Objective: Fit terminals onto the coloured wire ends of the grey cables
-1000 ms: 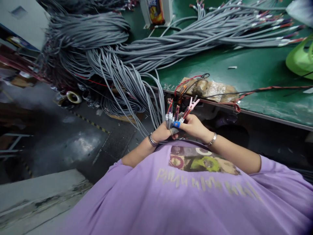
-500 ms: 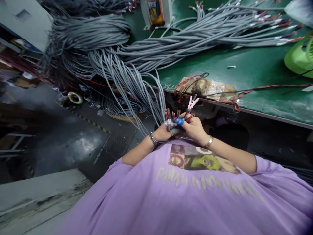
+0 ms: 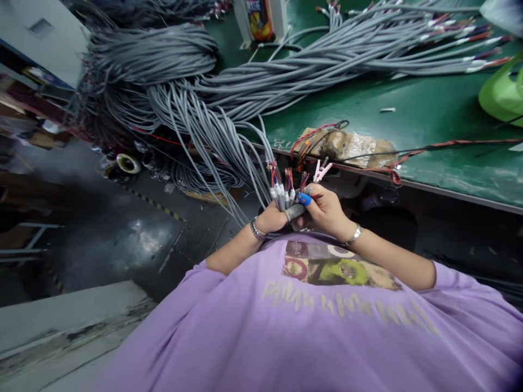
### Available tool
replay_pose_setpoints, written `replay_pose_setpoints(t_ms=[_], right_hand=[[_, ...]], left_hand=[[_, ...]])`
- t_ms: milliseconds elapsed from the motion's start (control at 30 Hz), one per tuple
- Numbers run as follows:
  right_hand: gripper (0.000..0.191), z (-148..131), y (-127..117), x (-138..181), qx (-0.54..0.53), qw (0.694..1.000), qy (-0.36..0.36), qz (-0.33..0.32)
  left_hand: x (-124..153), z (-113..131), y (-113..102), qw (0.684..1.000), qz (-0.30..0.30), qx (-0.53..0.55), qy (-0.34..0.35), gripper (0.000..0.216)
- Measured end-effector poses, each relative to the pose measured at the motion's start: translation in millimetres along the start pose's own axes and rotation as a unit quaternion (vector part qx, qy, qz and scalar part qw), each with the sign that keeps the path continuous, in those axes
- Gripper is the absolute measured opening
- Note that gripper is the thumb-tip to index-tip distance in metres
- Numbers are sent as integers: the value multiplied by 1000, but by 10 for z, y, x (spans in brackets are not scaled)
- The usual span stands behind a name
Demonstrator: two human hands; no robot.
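Note:
My left hand [image 3: 273, 219] is closed round a bunch of grey cables [image 3: 281, 197], whose ends point up with white bands and thin red, blue and dark wires. A grey wrap covers its thumb. My right hand [image 3: 324, 209], with blue wrap on a digit, pinches at the wires on the bunch's right side; dark wire tips poke out between its fingers. Exactly which wires it grips is partly hidden. Just beyond the right hand, a pink clip-like thing [image 3: 322, 171] stands at the table's edge. The cables run from my left hand up to the heap.
Long grey cables [image 3: 261, 87] lie across the green table [image 3: 441, 120]. A taped block with wires [image 3: 355, 147] sits at its front edge, a green basket [image 3: 502, 92] at the right. Coiled cable [image 3: 208, 177] lies below the table; a white box [image 3: 44, 32] stands upper left.
The cable ends in my left hand now show more fully and fan out higher. My right hand has shifted slightly right and down, still pinching at the wires.

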State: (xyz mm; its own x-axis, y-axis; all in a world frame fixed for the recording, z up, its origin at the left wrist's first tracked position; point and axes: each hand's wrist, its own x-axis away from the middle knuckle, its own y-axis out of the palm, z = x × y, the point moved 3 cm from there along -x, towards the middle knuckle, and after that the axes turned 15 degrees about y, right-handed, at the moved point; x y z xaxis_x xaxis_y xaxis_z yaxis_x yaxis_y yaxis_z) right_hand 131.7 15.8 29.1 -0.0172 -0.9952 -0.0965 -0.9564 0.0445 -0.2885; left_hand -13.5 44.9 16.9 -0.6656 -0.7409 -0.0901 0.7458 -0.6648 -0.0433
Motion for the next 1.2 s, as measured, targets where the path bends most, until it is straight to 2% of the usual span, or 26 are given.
replay_pose_setpoints(t_ms=[133,233,333,400,467,600,767,900,1100,1200], right_hand=[[30,28,-34,40,-42,999,17,-24],[29,52,-60,87,-84,993,72,-43],[35,80,-33,102,-181,966,166,-78],[37,96,8,91,-235,942,214,-104],[38,118,23,70,-264,930,239,-89],[37,146,12,46,-289,924,248,-37],[31,119,11,38,-277,924,260,-34],[26,110,28,-20,-274,919,281,-29],[27,114,40,-80,-338,882,325,-51],[32,110,49,-70,-368,858,351,-72]], left_hand=[[52,13,-26,999,29,-36,9,62],[71,41,-43,998,41,-34,14,63],[65,62,-12,999,27,-21,5,58],[68,61,8,999,41,-11,-5,55],[85,54,19,997,69,-7,-17,55],[124,63,20,995,93,-22,-28,54],[111,90,28,997,71,11,-31,48],[75,96,42,994,100,37,-18,47],[56,75,82,985,173,-8,-2,47],[53,33,97,977,212,15,-10,46]])
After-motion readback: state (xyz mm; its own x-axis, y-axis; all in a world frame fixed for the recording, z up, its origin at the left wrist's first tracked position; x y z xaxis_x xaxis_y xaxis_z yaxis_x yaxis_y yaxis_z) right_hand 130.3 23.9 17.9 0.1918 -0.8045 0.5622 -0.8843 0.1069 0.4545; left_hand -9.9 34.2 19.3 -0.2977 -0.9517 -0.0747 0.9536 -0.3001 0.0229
